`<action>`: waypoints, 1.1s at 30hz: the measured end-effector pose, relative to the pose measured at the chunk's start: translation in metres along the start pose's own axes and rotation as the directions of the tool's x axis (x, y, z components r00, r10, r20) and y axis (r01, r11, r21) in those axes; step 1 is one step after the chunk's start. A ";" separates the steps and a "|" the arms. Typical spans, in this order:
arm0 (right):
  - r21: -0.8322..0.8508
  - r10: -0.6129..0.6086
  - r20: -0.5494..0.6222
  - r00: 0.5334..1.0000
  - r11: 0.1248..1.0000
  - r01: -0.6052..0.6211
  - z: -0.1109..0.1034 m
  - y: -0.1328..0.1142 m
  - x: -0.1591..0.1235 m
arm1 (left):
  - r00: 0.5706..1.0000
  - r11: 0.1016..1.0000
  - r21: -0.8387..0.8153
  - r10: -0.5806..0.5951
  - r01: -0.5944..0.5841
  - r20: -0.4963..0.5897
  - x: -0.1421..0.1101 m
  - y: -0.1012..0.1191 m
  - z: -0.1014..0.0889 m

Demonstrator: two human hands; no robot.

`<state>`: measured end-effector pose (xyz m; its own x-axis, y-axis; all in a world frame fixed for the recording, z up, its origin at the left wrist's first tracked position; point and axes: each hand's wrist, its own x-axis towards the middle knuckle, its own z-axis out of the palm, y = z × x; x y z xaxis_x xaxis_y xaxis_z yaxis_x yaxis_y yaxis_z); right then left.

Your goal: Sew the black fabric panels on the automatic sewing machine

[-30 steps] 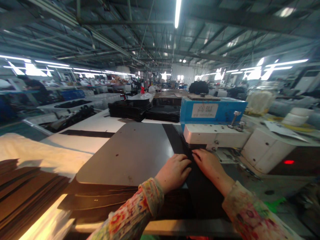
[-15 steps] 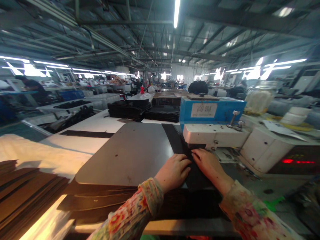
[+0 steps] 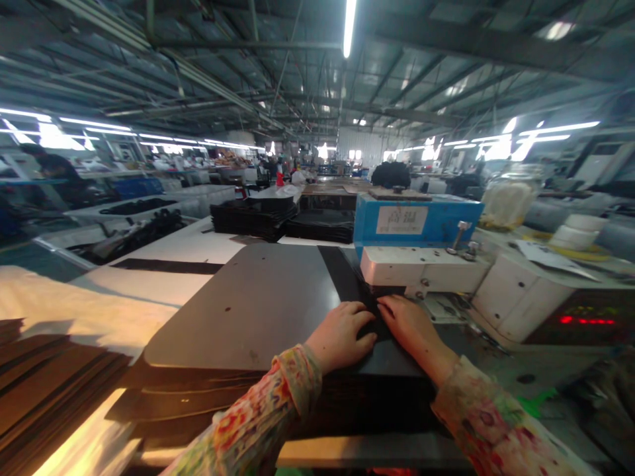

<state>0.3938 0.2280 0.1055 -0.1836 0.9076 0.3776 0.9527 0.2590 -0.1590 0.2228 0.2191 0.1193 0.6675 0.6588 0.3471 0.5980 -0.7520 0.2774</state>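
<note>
Since a second ago, the black strip [image 3: 347, 281] has fed away under the machine [image 3: 421, 268]; its near end now lies beneath both hands. Left hand [image 3: 340, 334] and right hand [image 3: 409, 324] press it flat, fingers spread. Matte, narrow, it runs lengthwise away across the bench [image 3: 258, 304]. Far-left trays [image 3: 143, 210] hold dark pieces.

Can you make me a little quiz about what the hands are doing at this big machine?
1. True or false: both hands press on the black strip.
2. Which hand lies nearer the white machine head: A left, B right?
3. What colour is the box behind the machine head?

Key: 1 true, the left hand and right hand lie flat on it. 2 B. 3 blue.
</note>
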 end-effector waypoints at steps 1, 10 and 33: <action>-0.002 0.001 -0.001 1.000 1.000 -0.001 0.001 0.000 0.000 | 1.000 1.000 0.003 -0.007 0.007 0.002 0.001 0.000 0.000; -0.017 0.020 0.013 1.000 1.000 -0.019 0.000 -0.001 0.001 | 0.999 0.999 0.042 -0.031 0.030 0.024 0.011 -0.010 -0.001; 0.185 -0.024 0.045 0.999 0.983 0.015 -0.005 0.000 -0.010 | 0.981 0.933 0.344 -0.151 0.100 0.124 0.040 -0.075 -0.020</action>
<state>0.3971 0.2169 0.1062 -0.2168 0.9150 0.3401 0.8886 0.3292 -0.3193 0.1951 0.3014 0.1304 0.6195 0.7623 0.1874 0.7777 -0.6284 -0.0149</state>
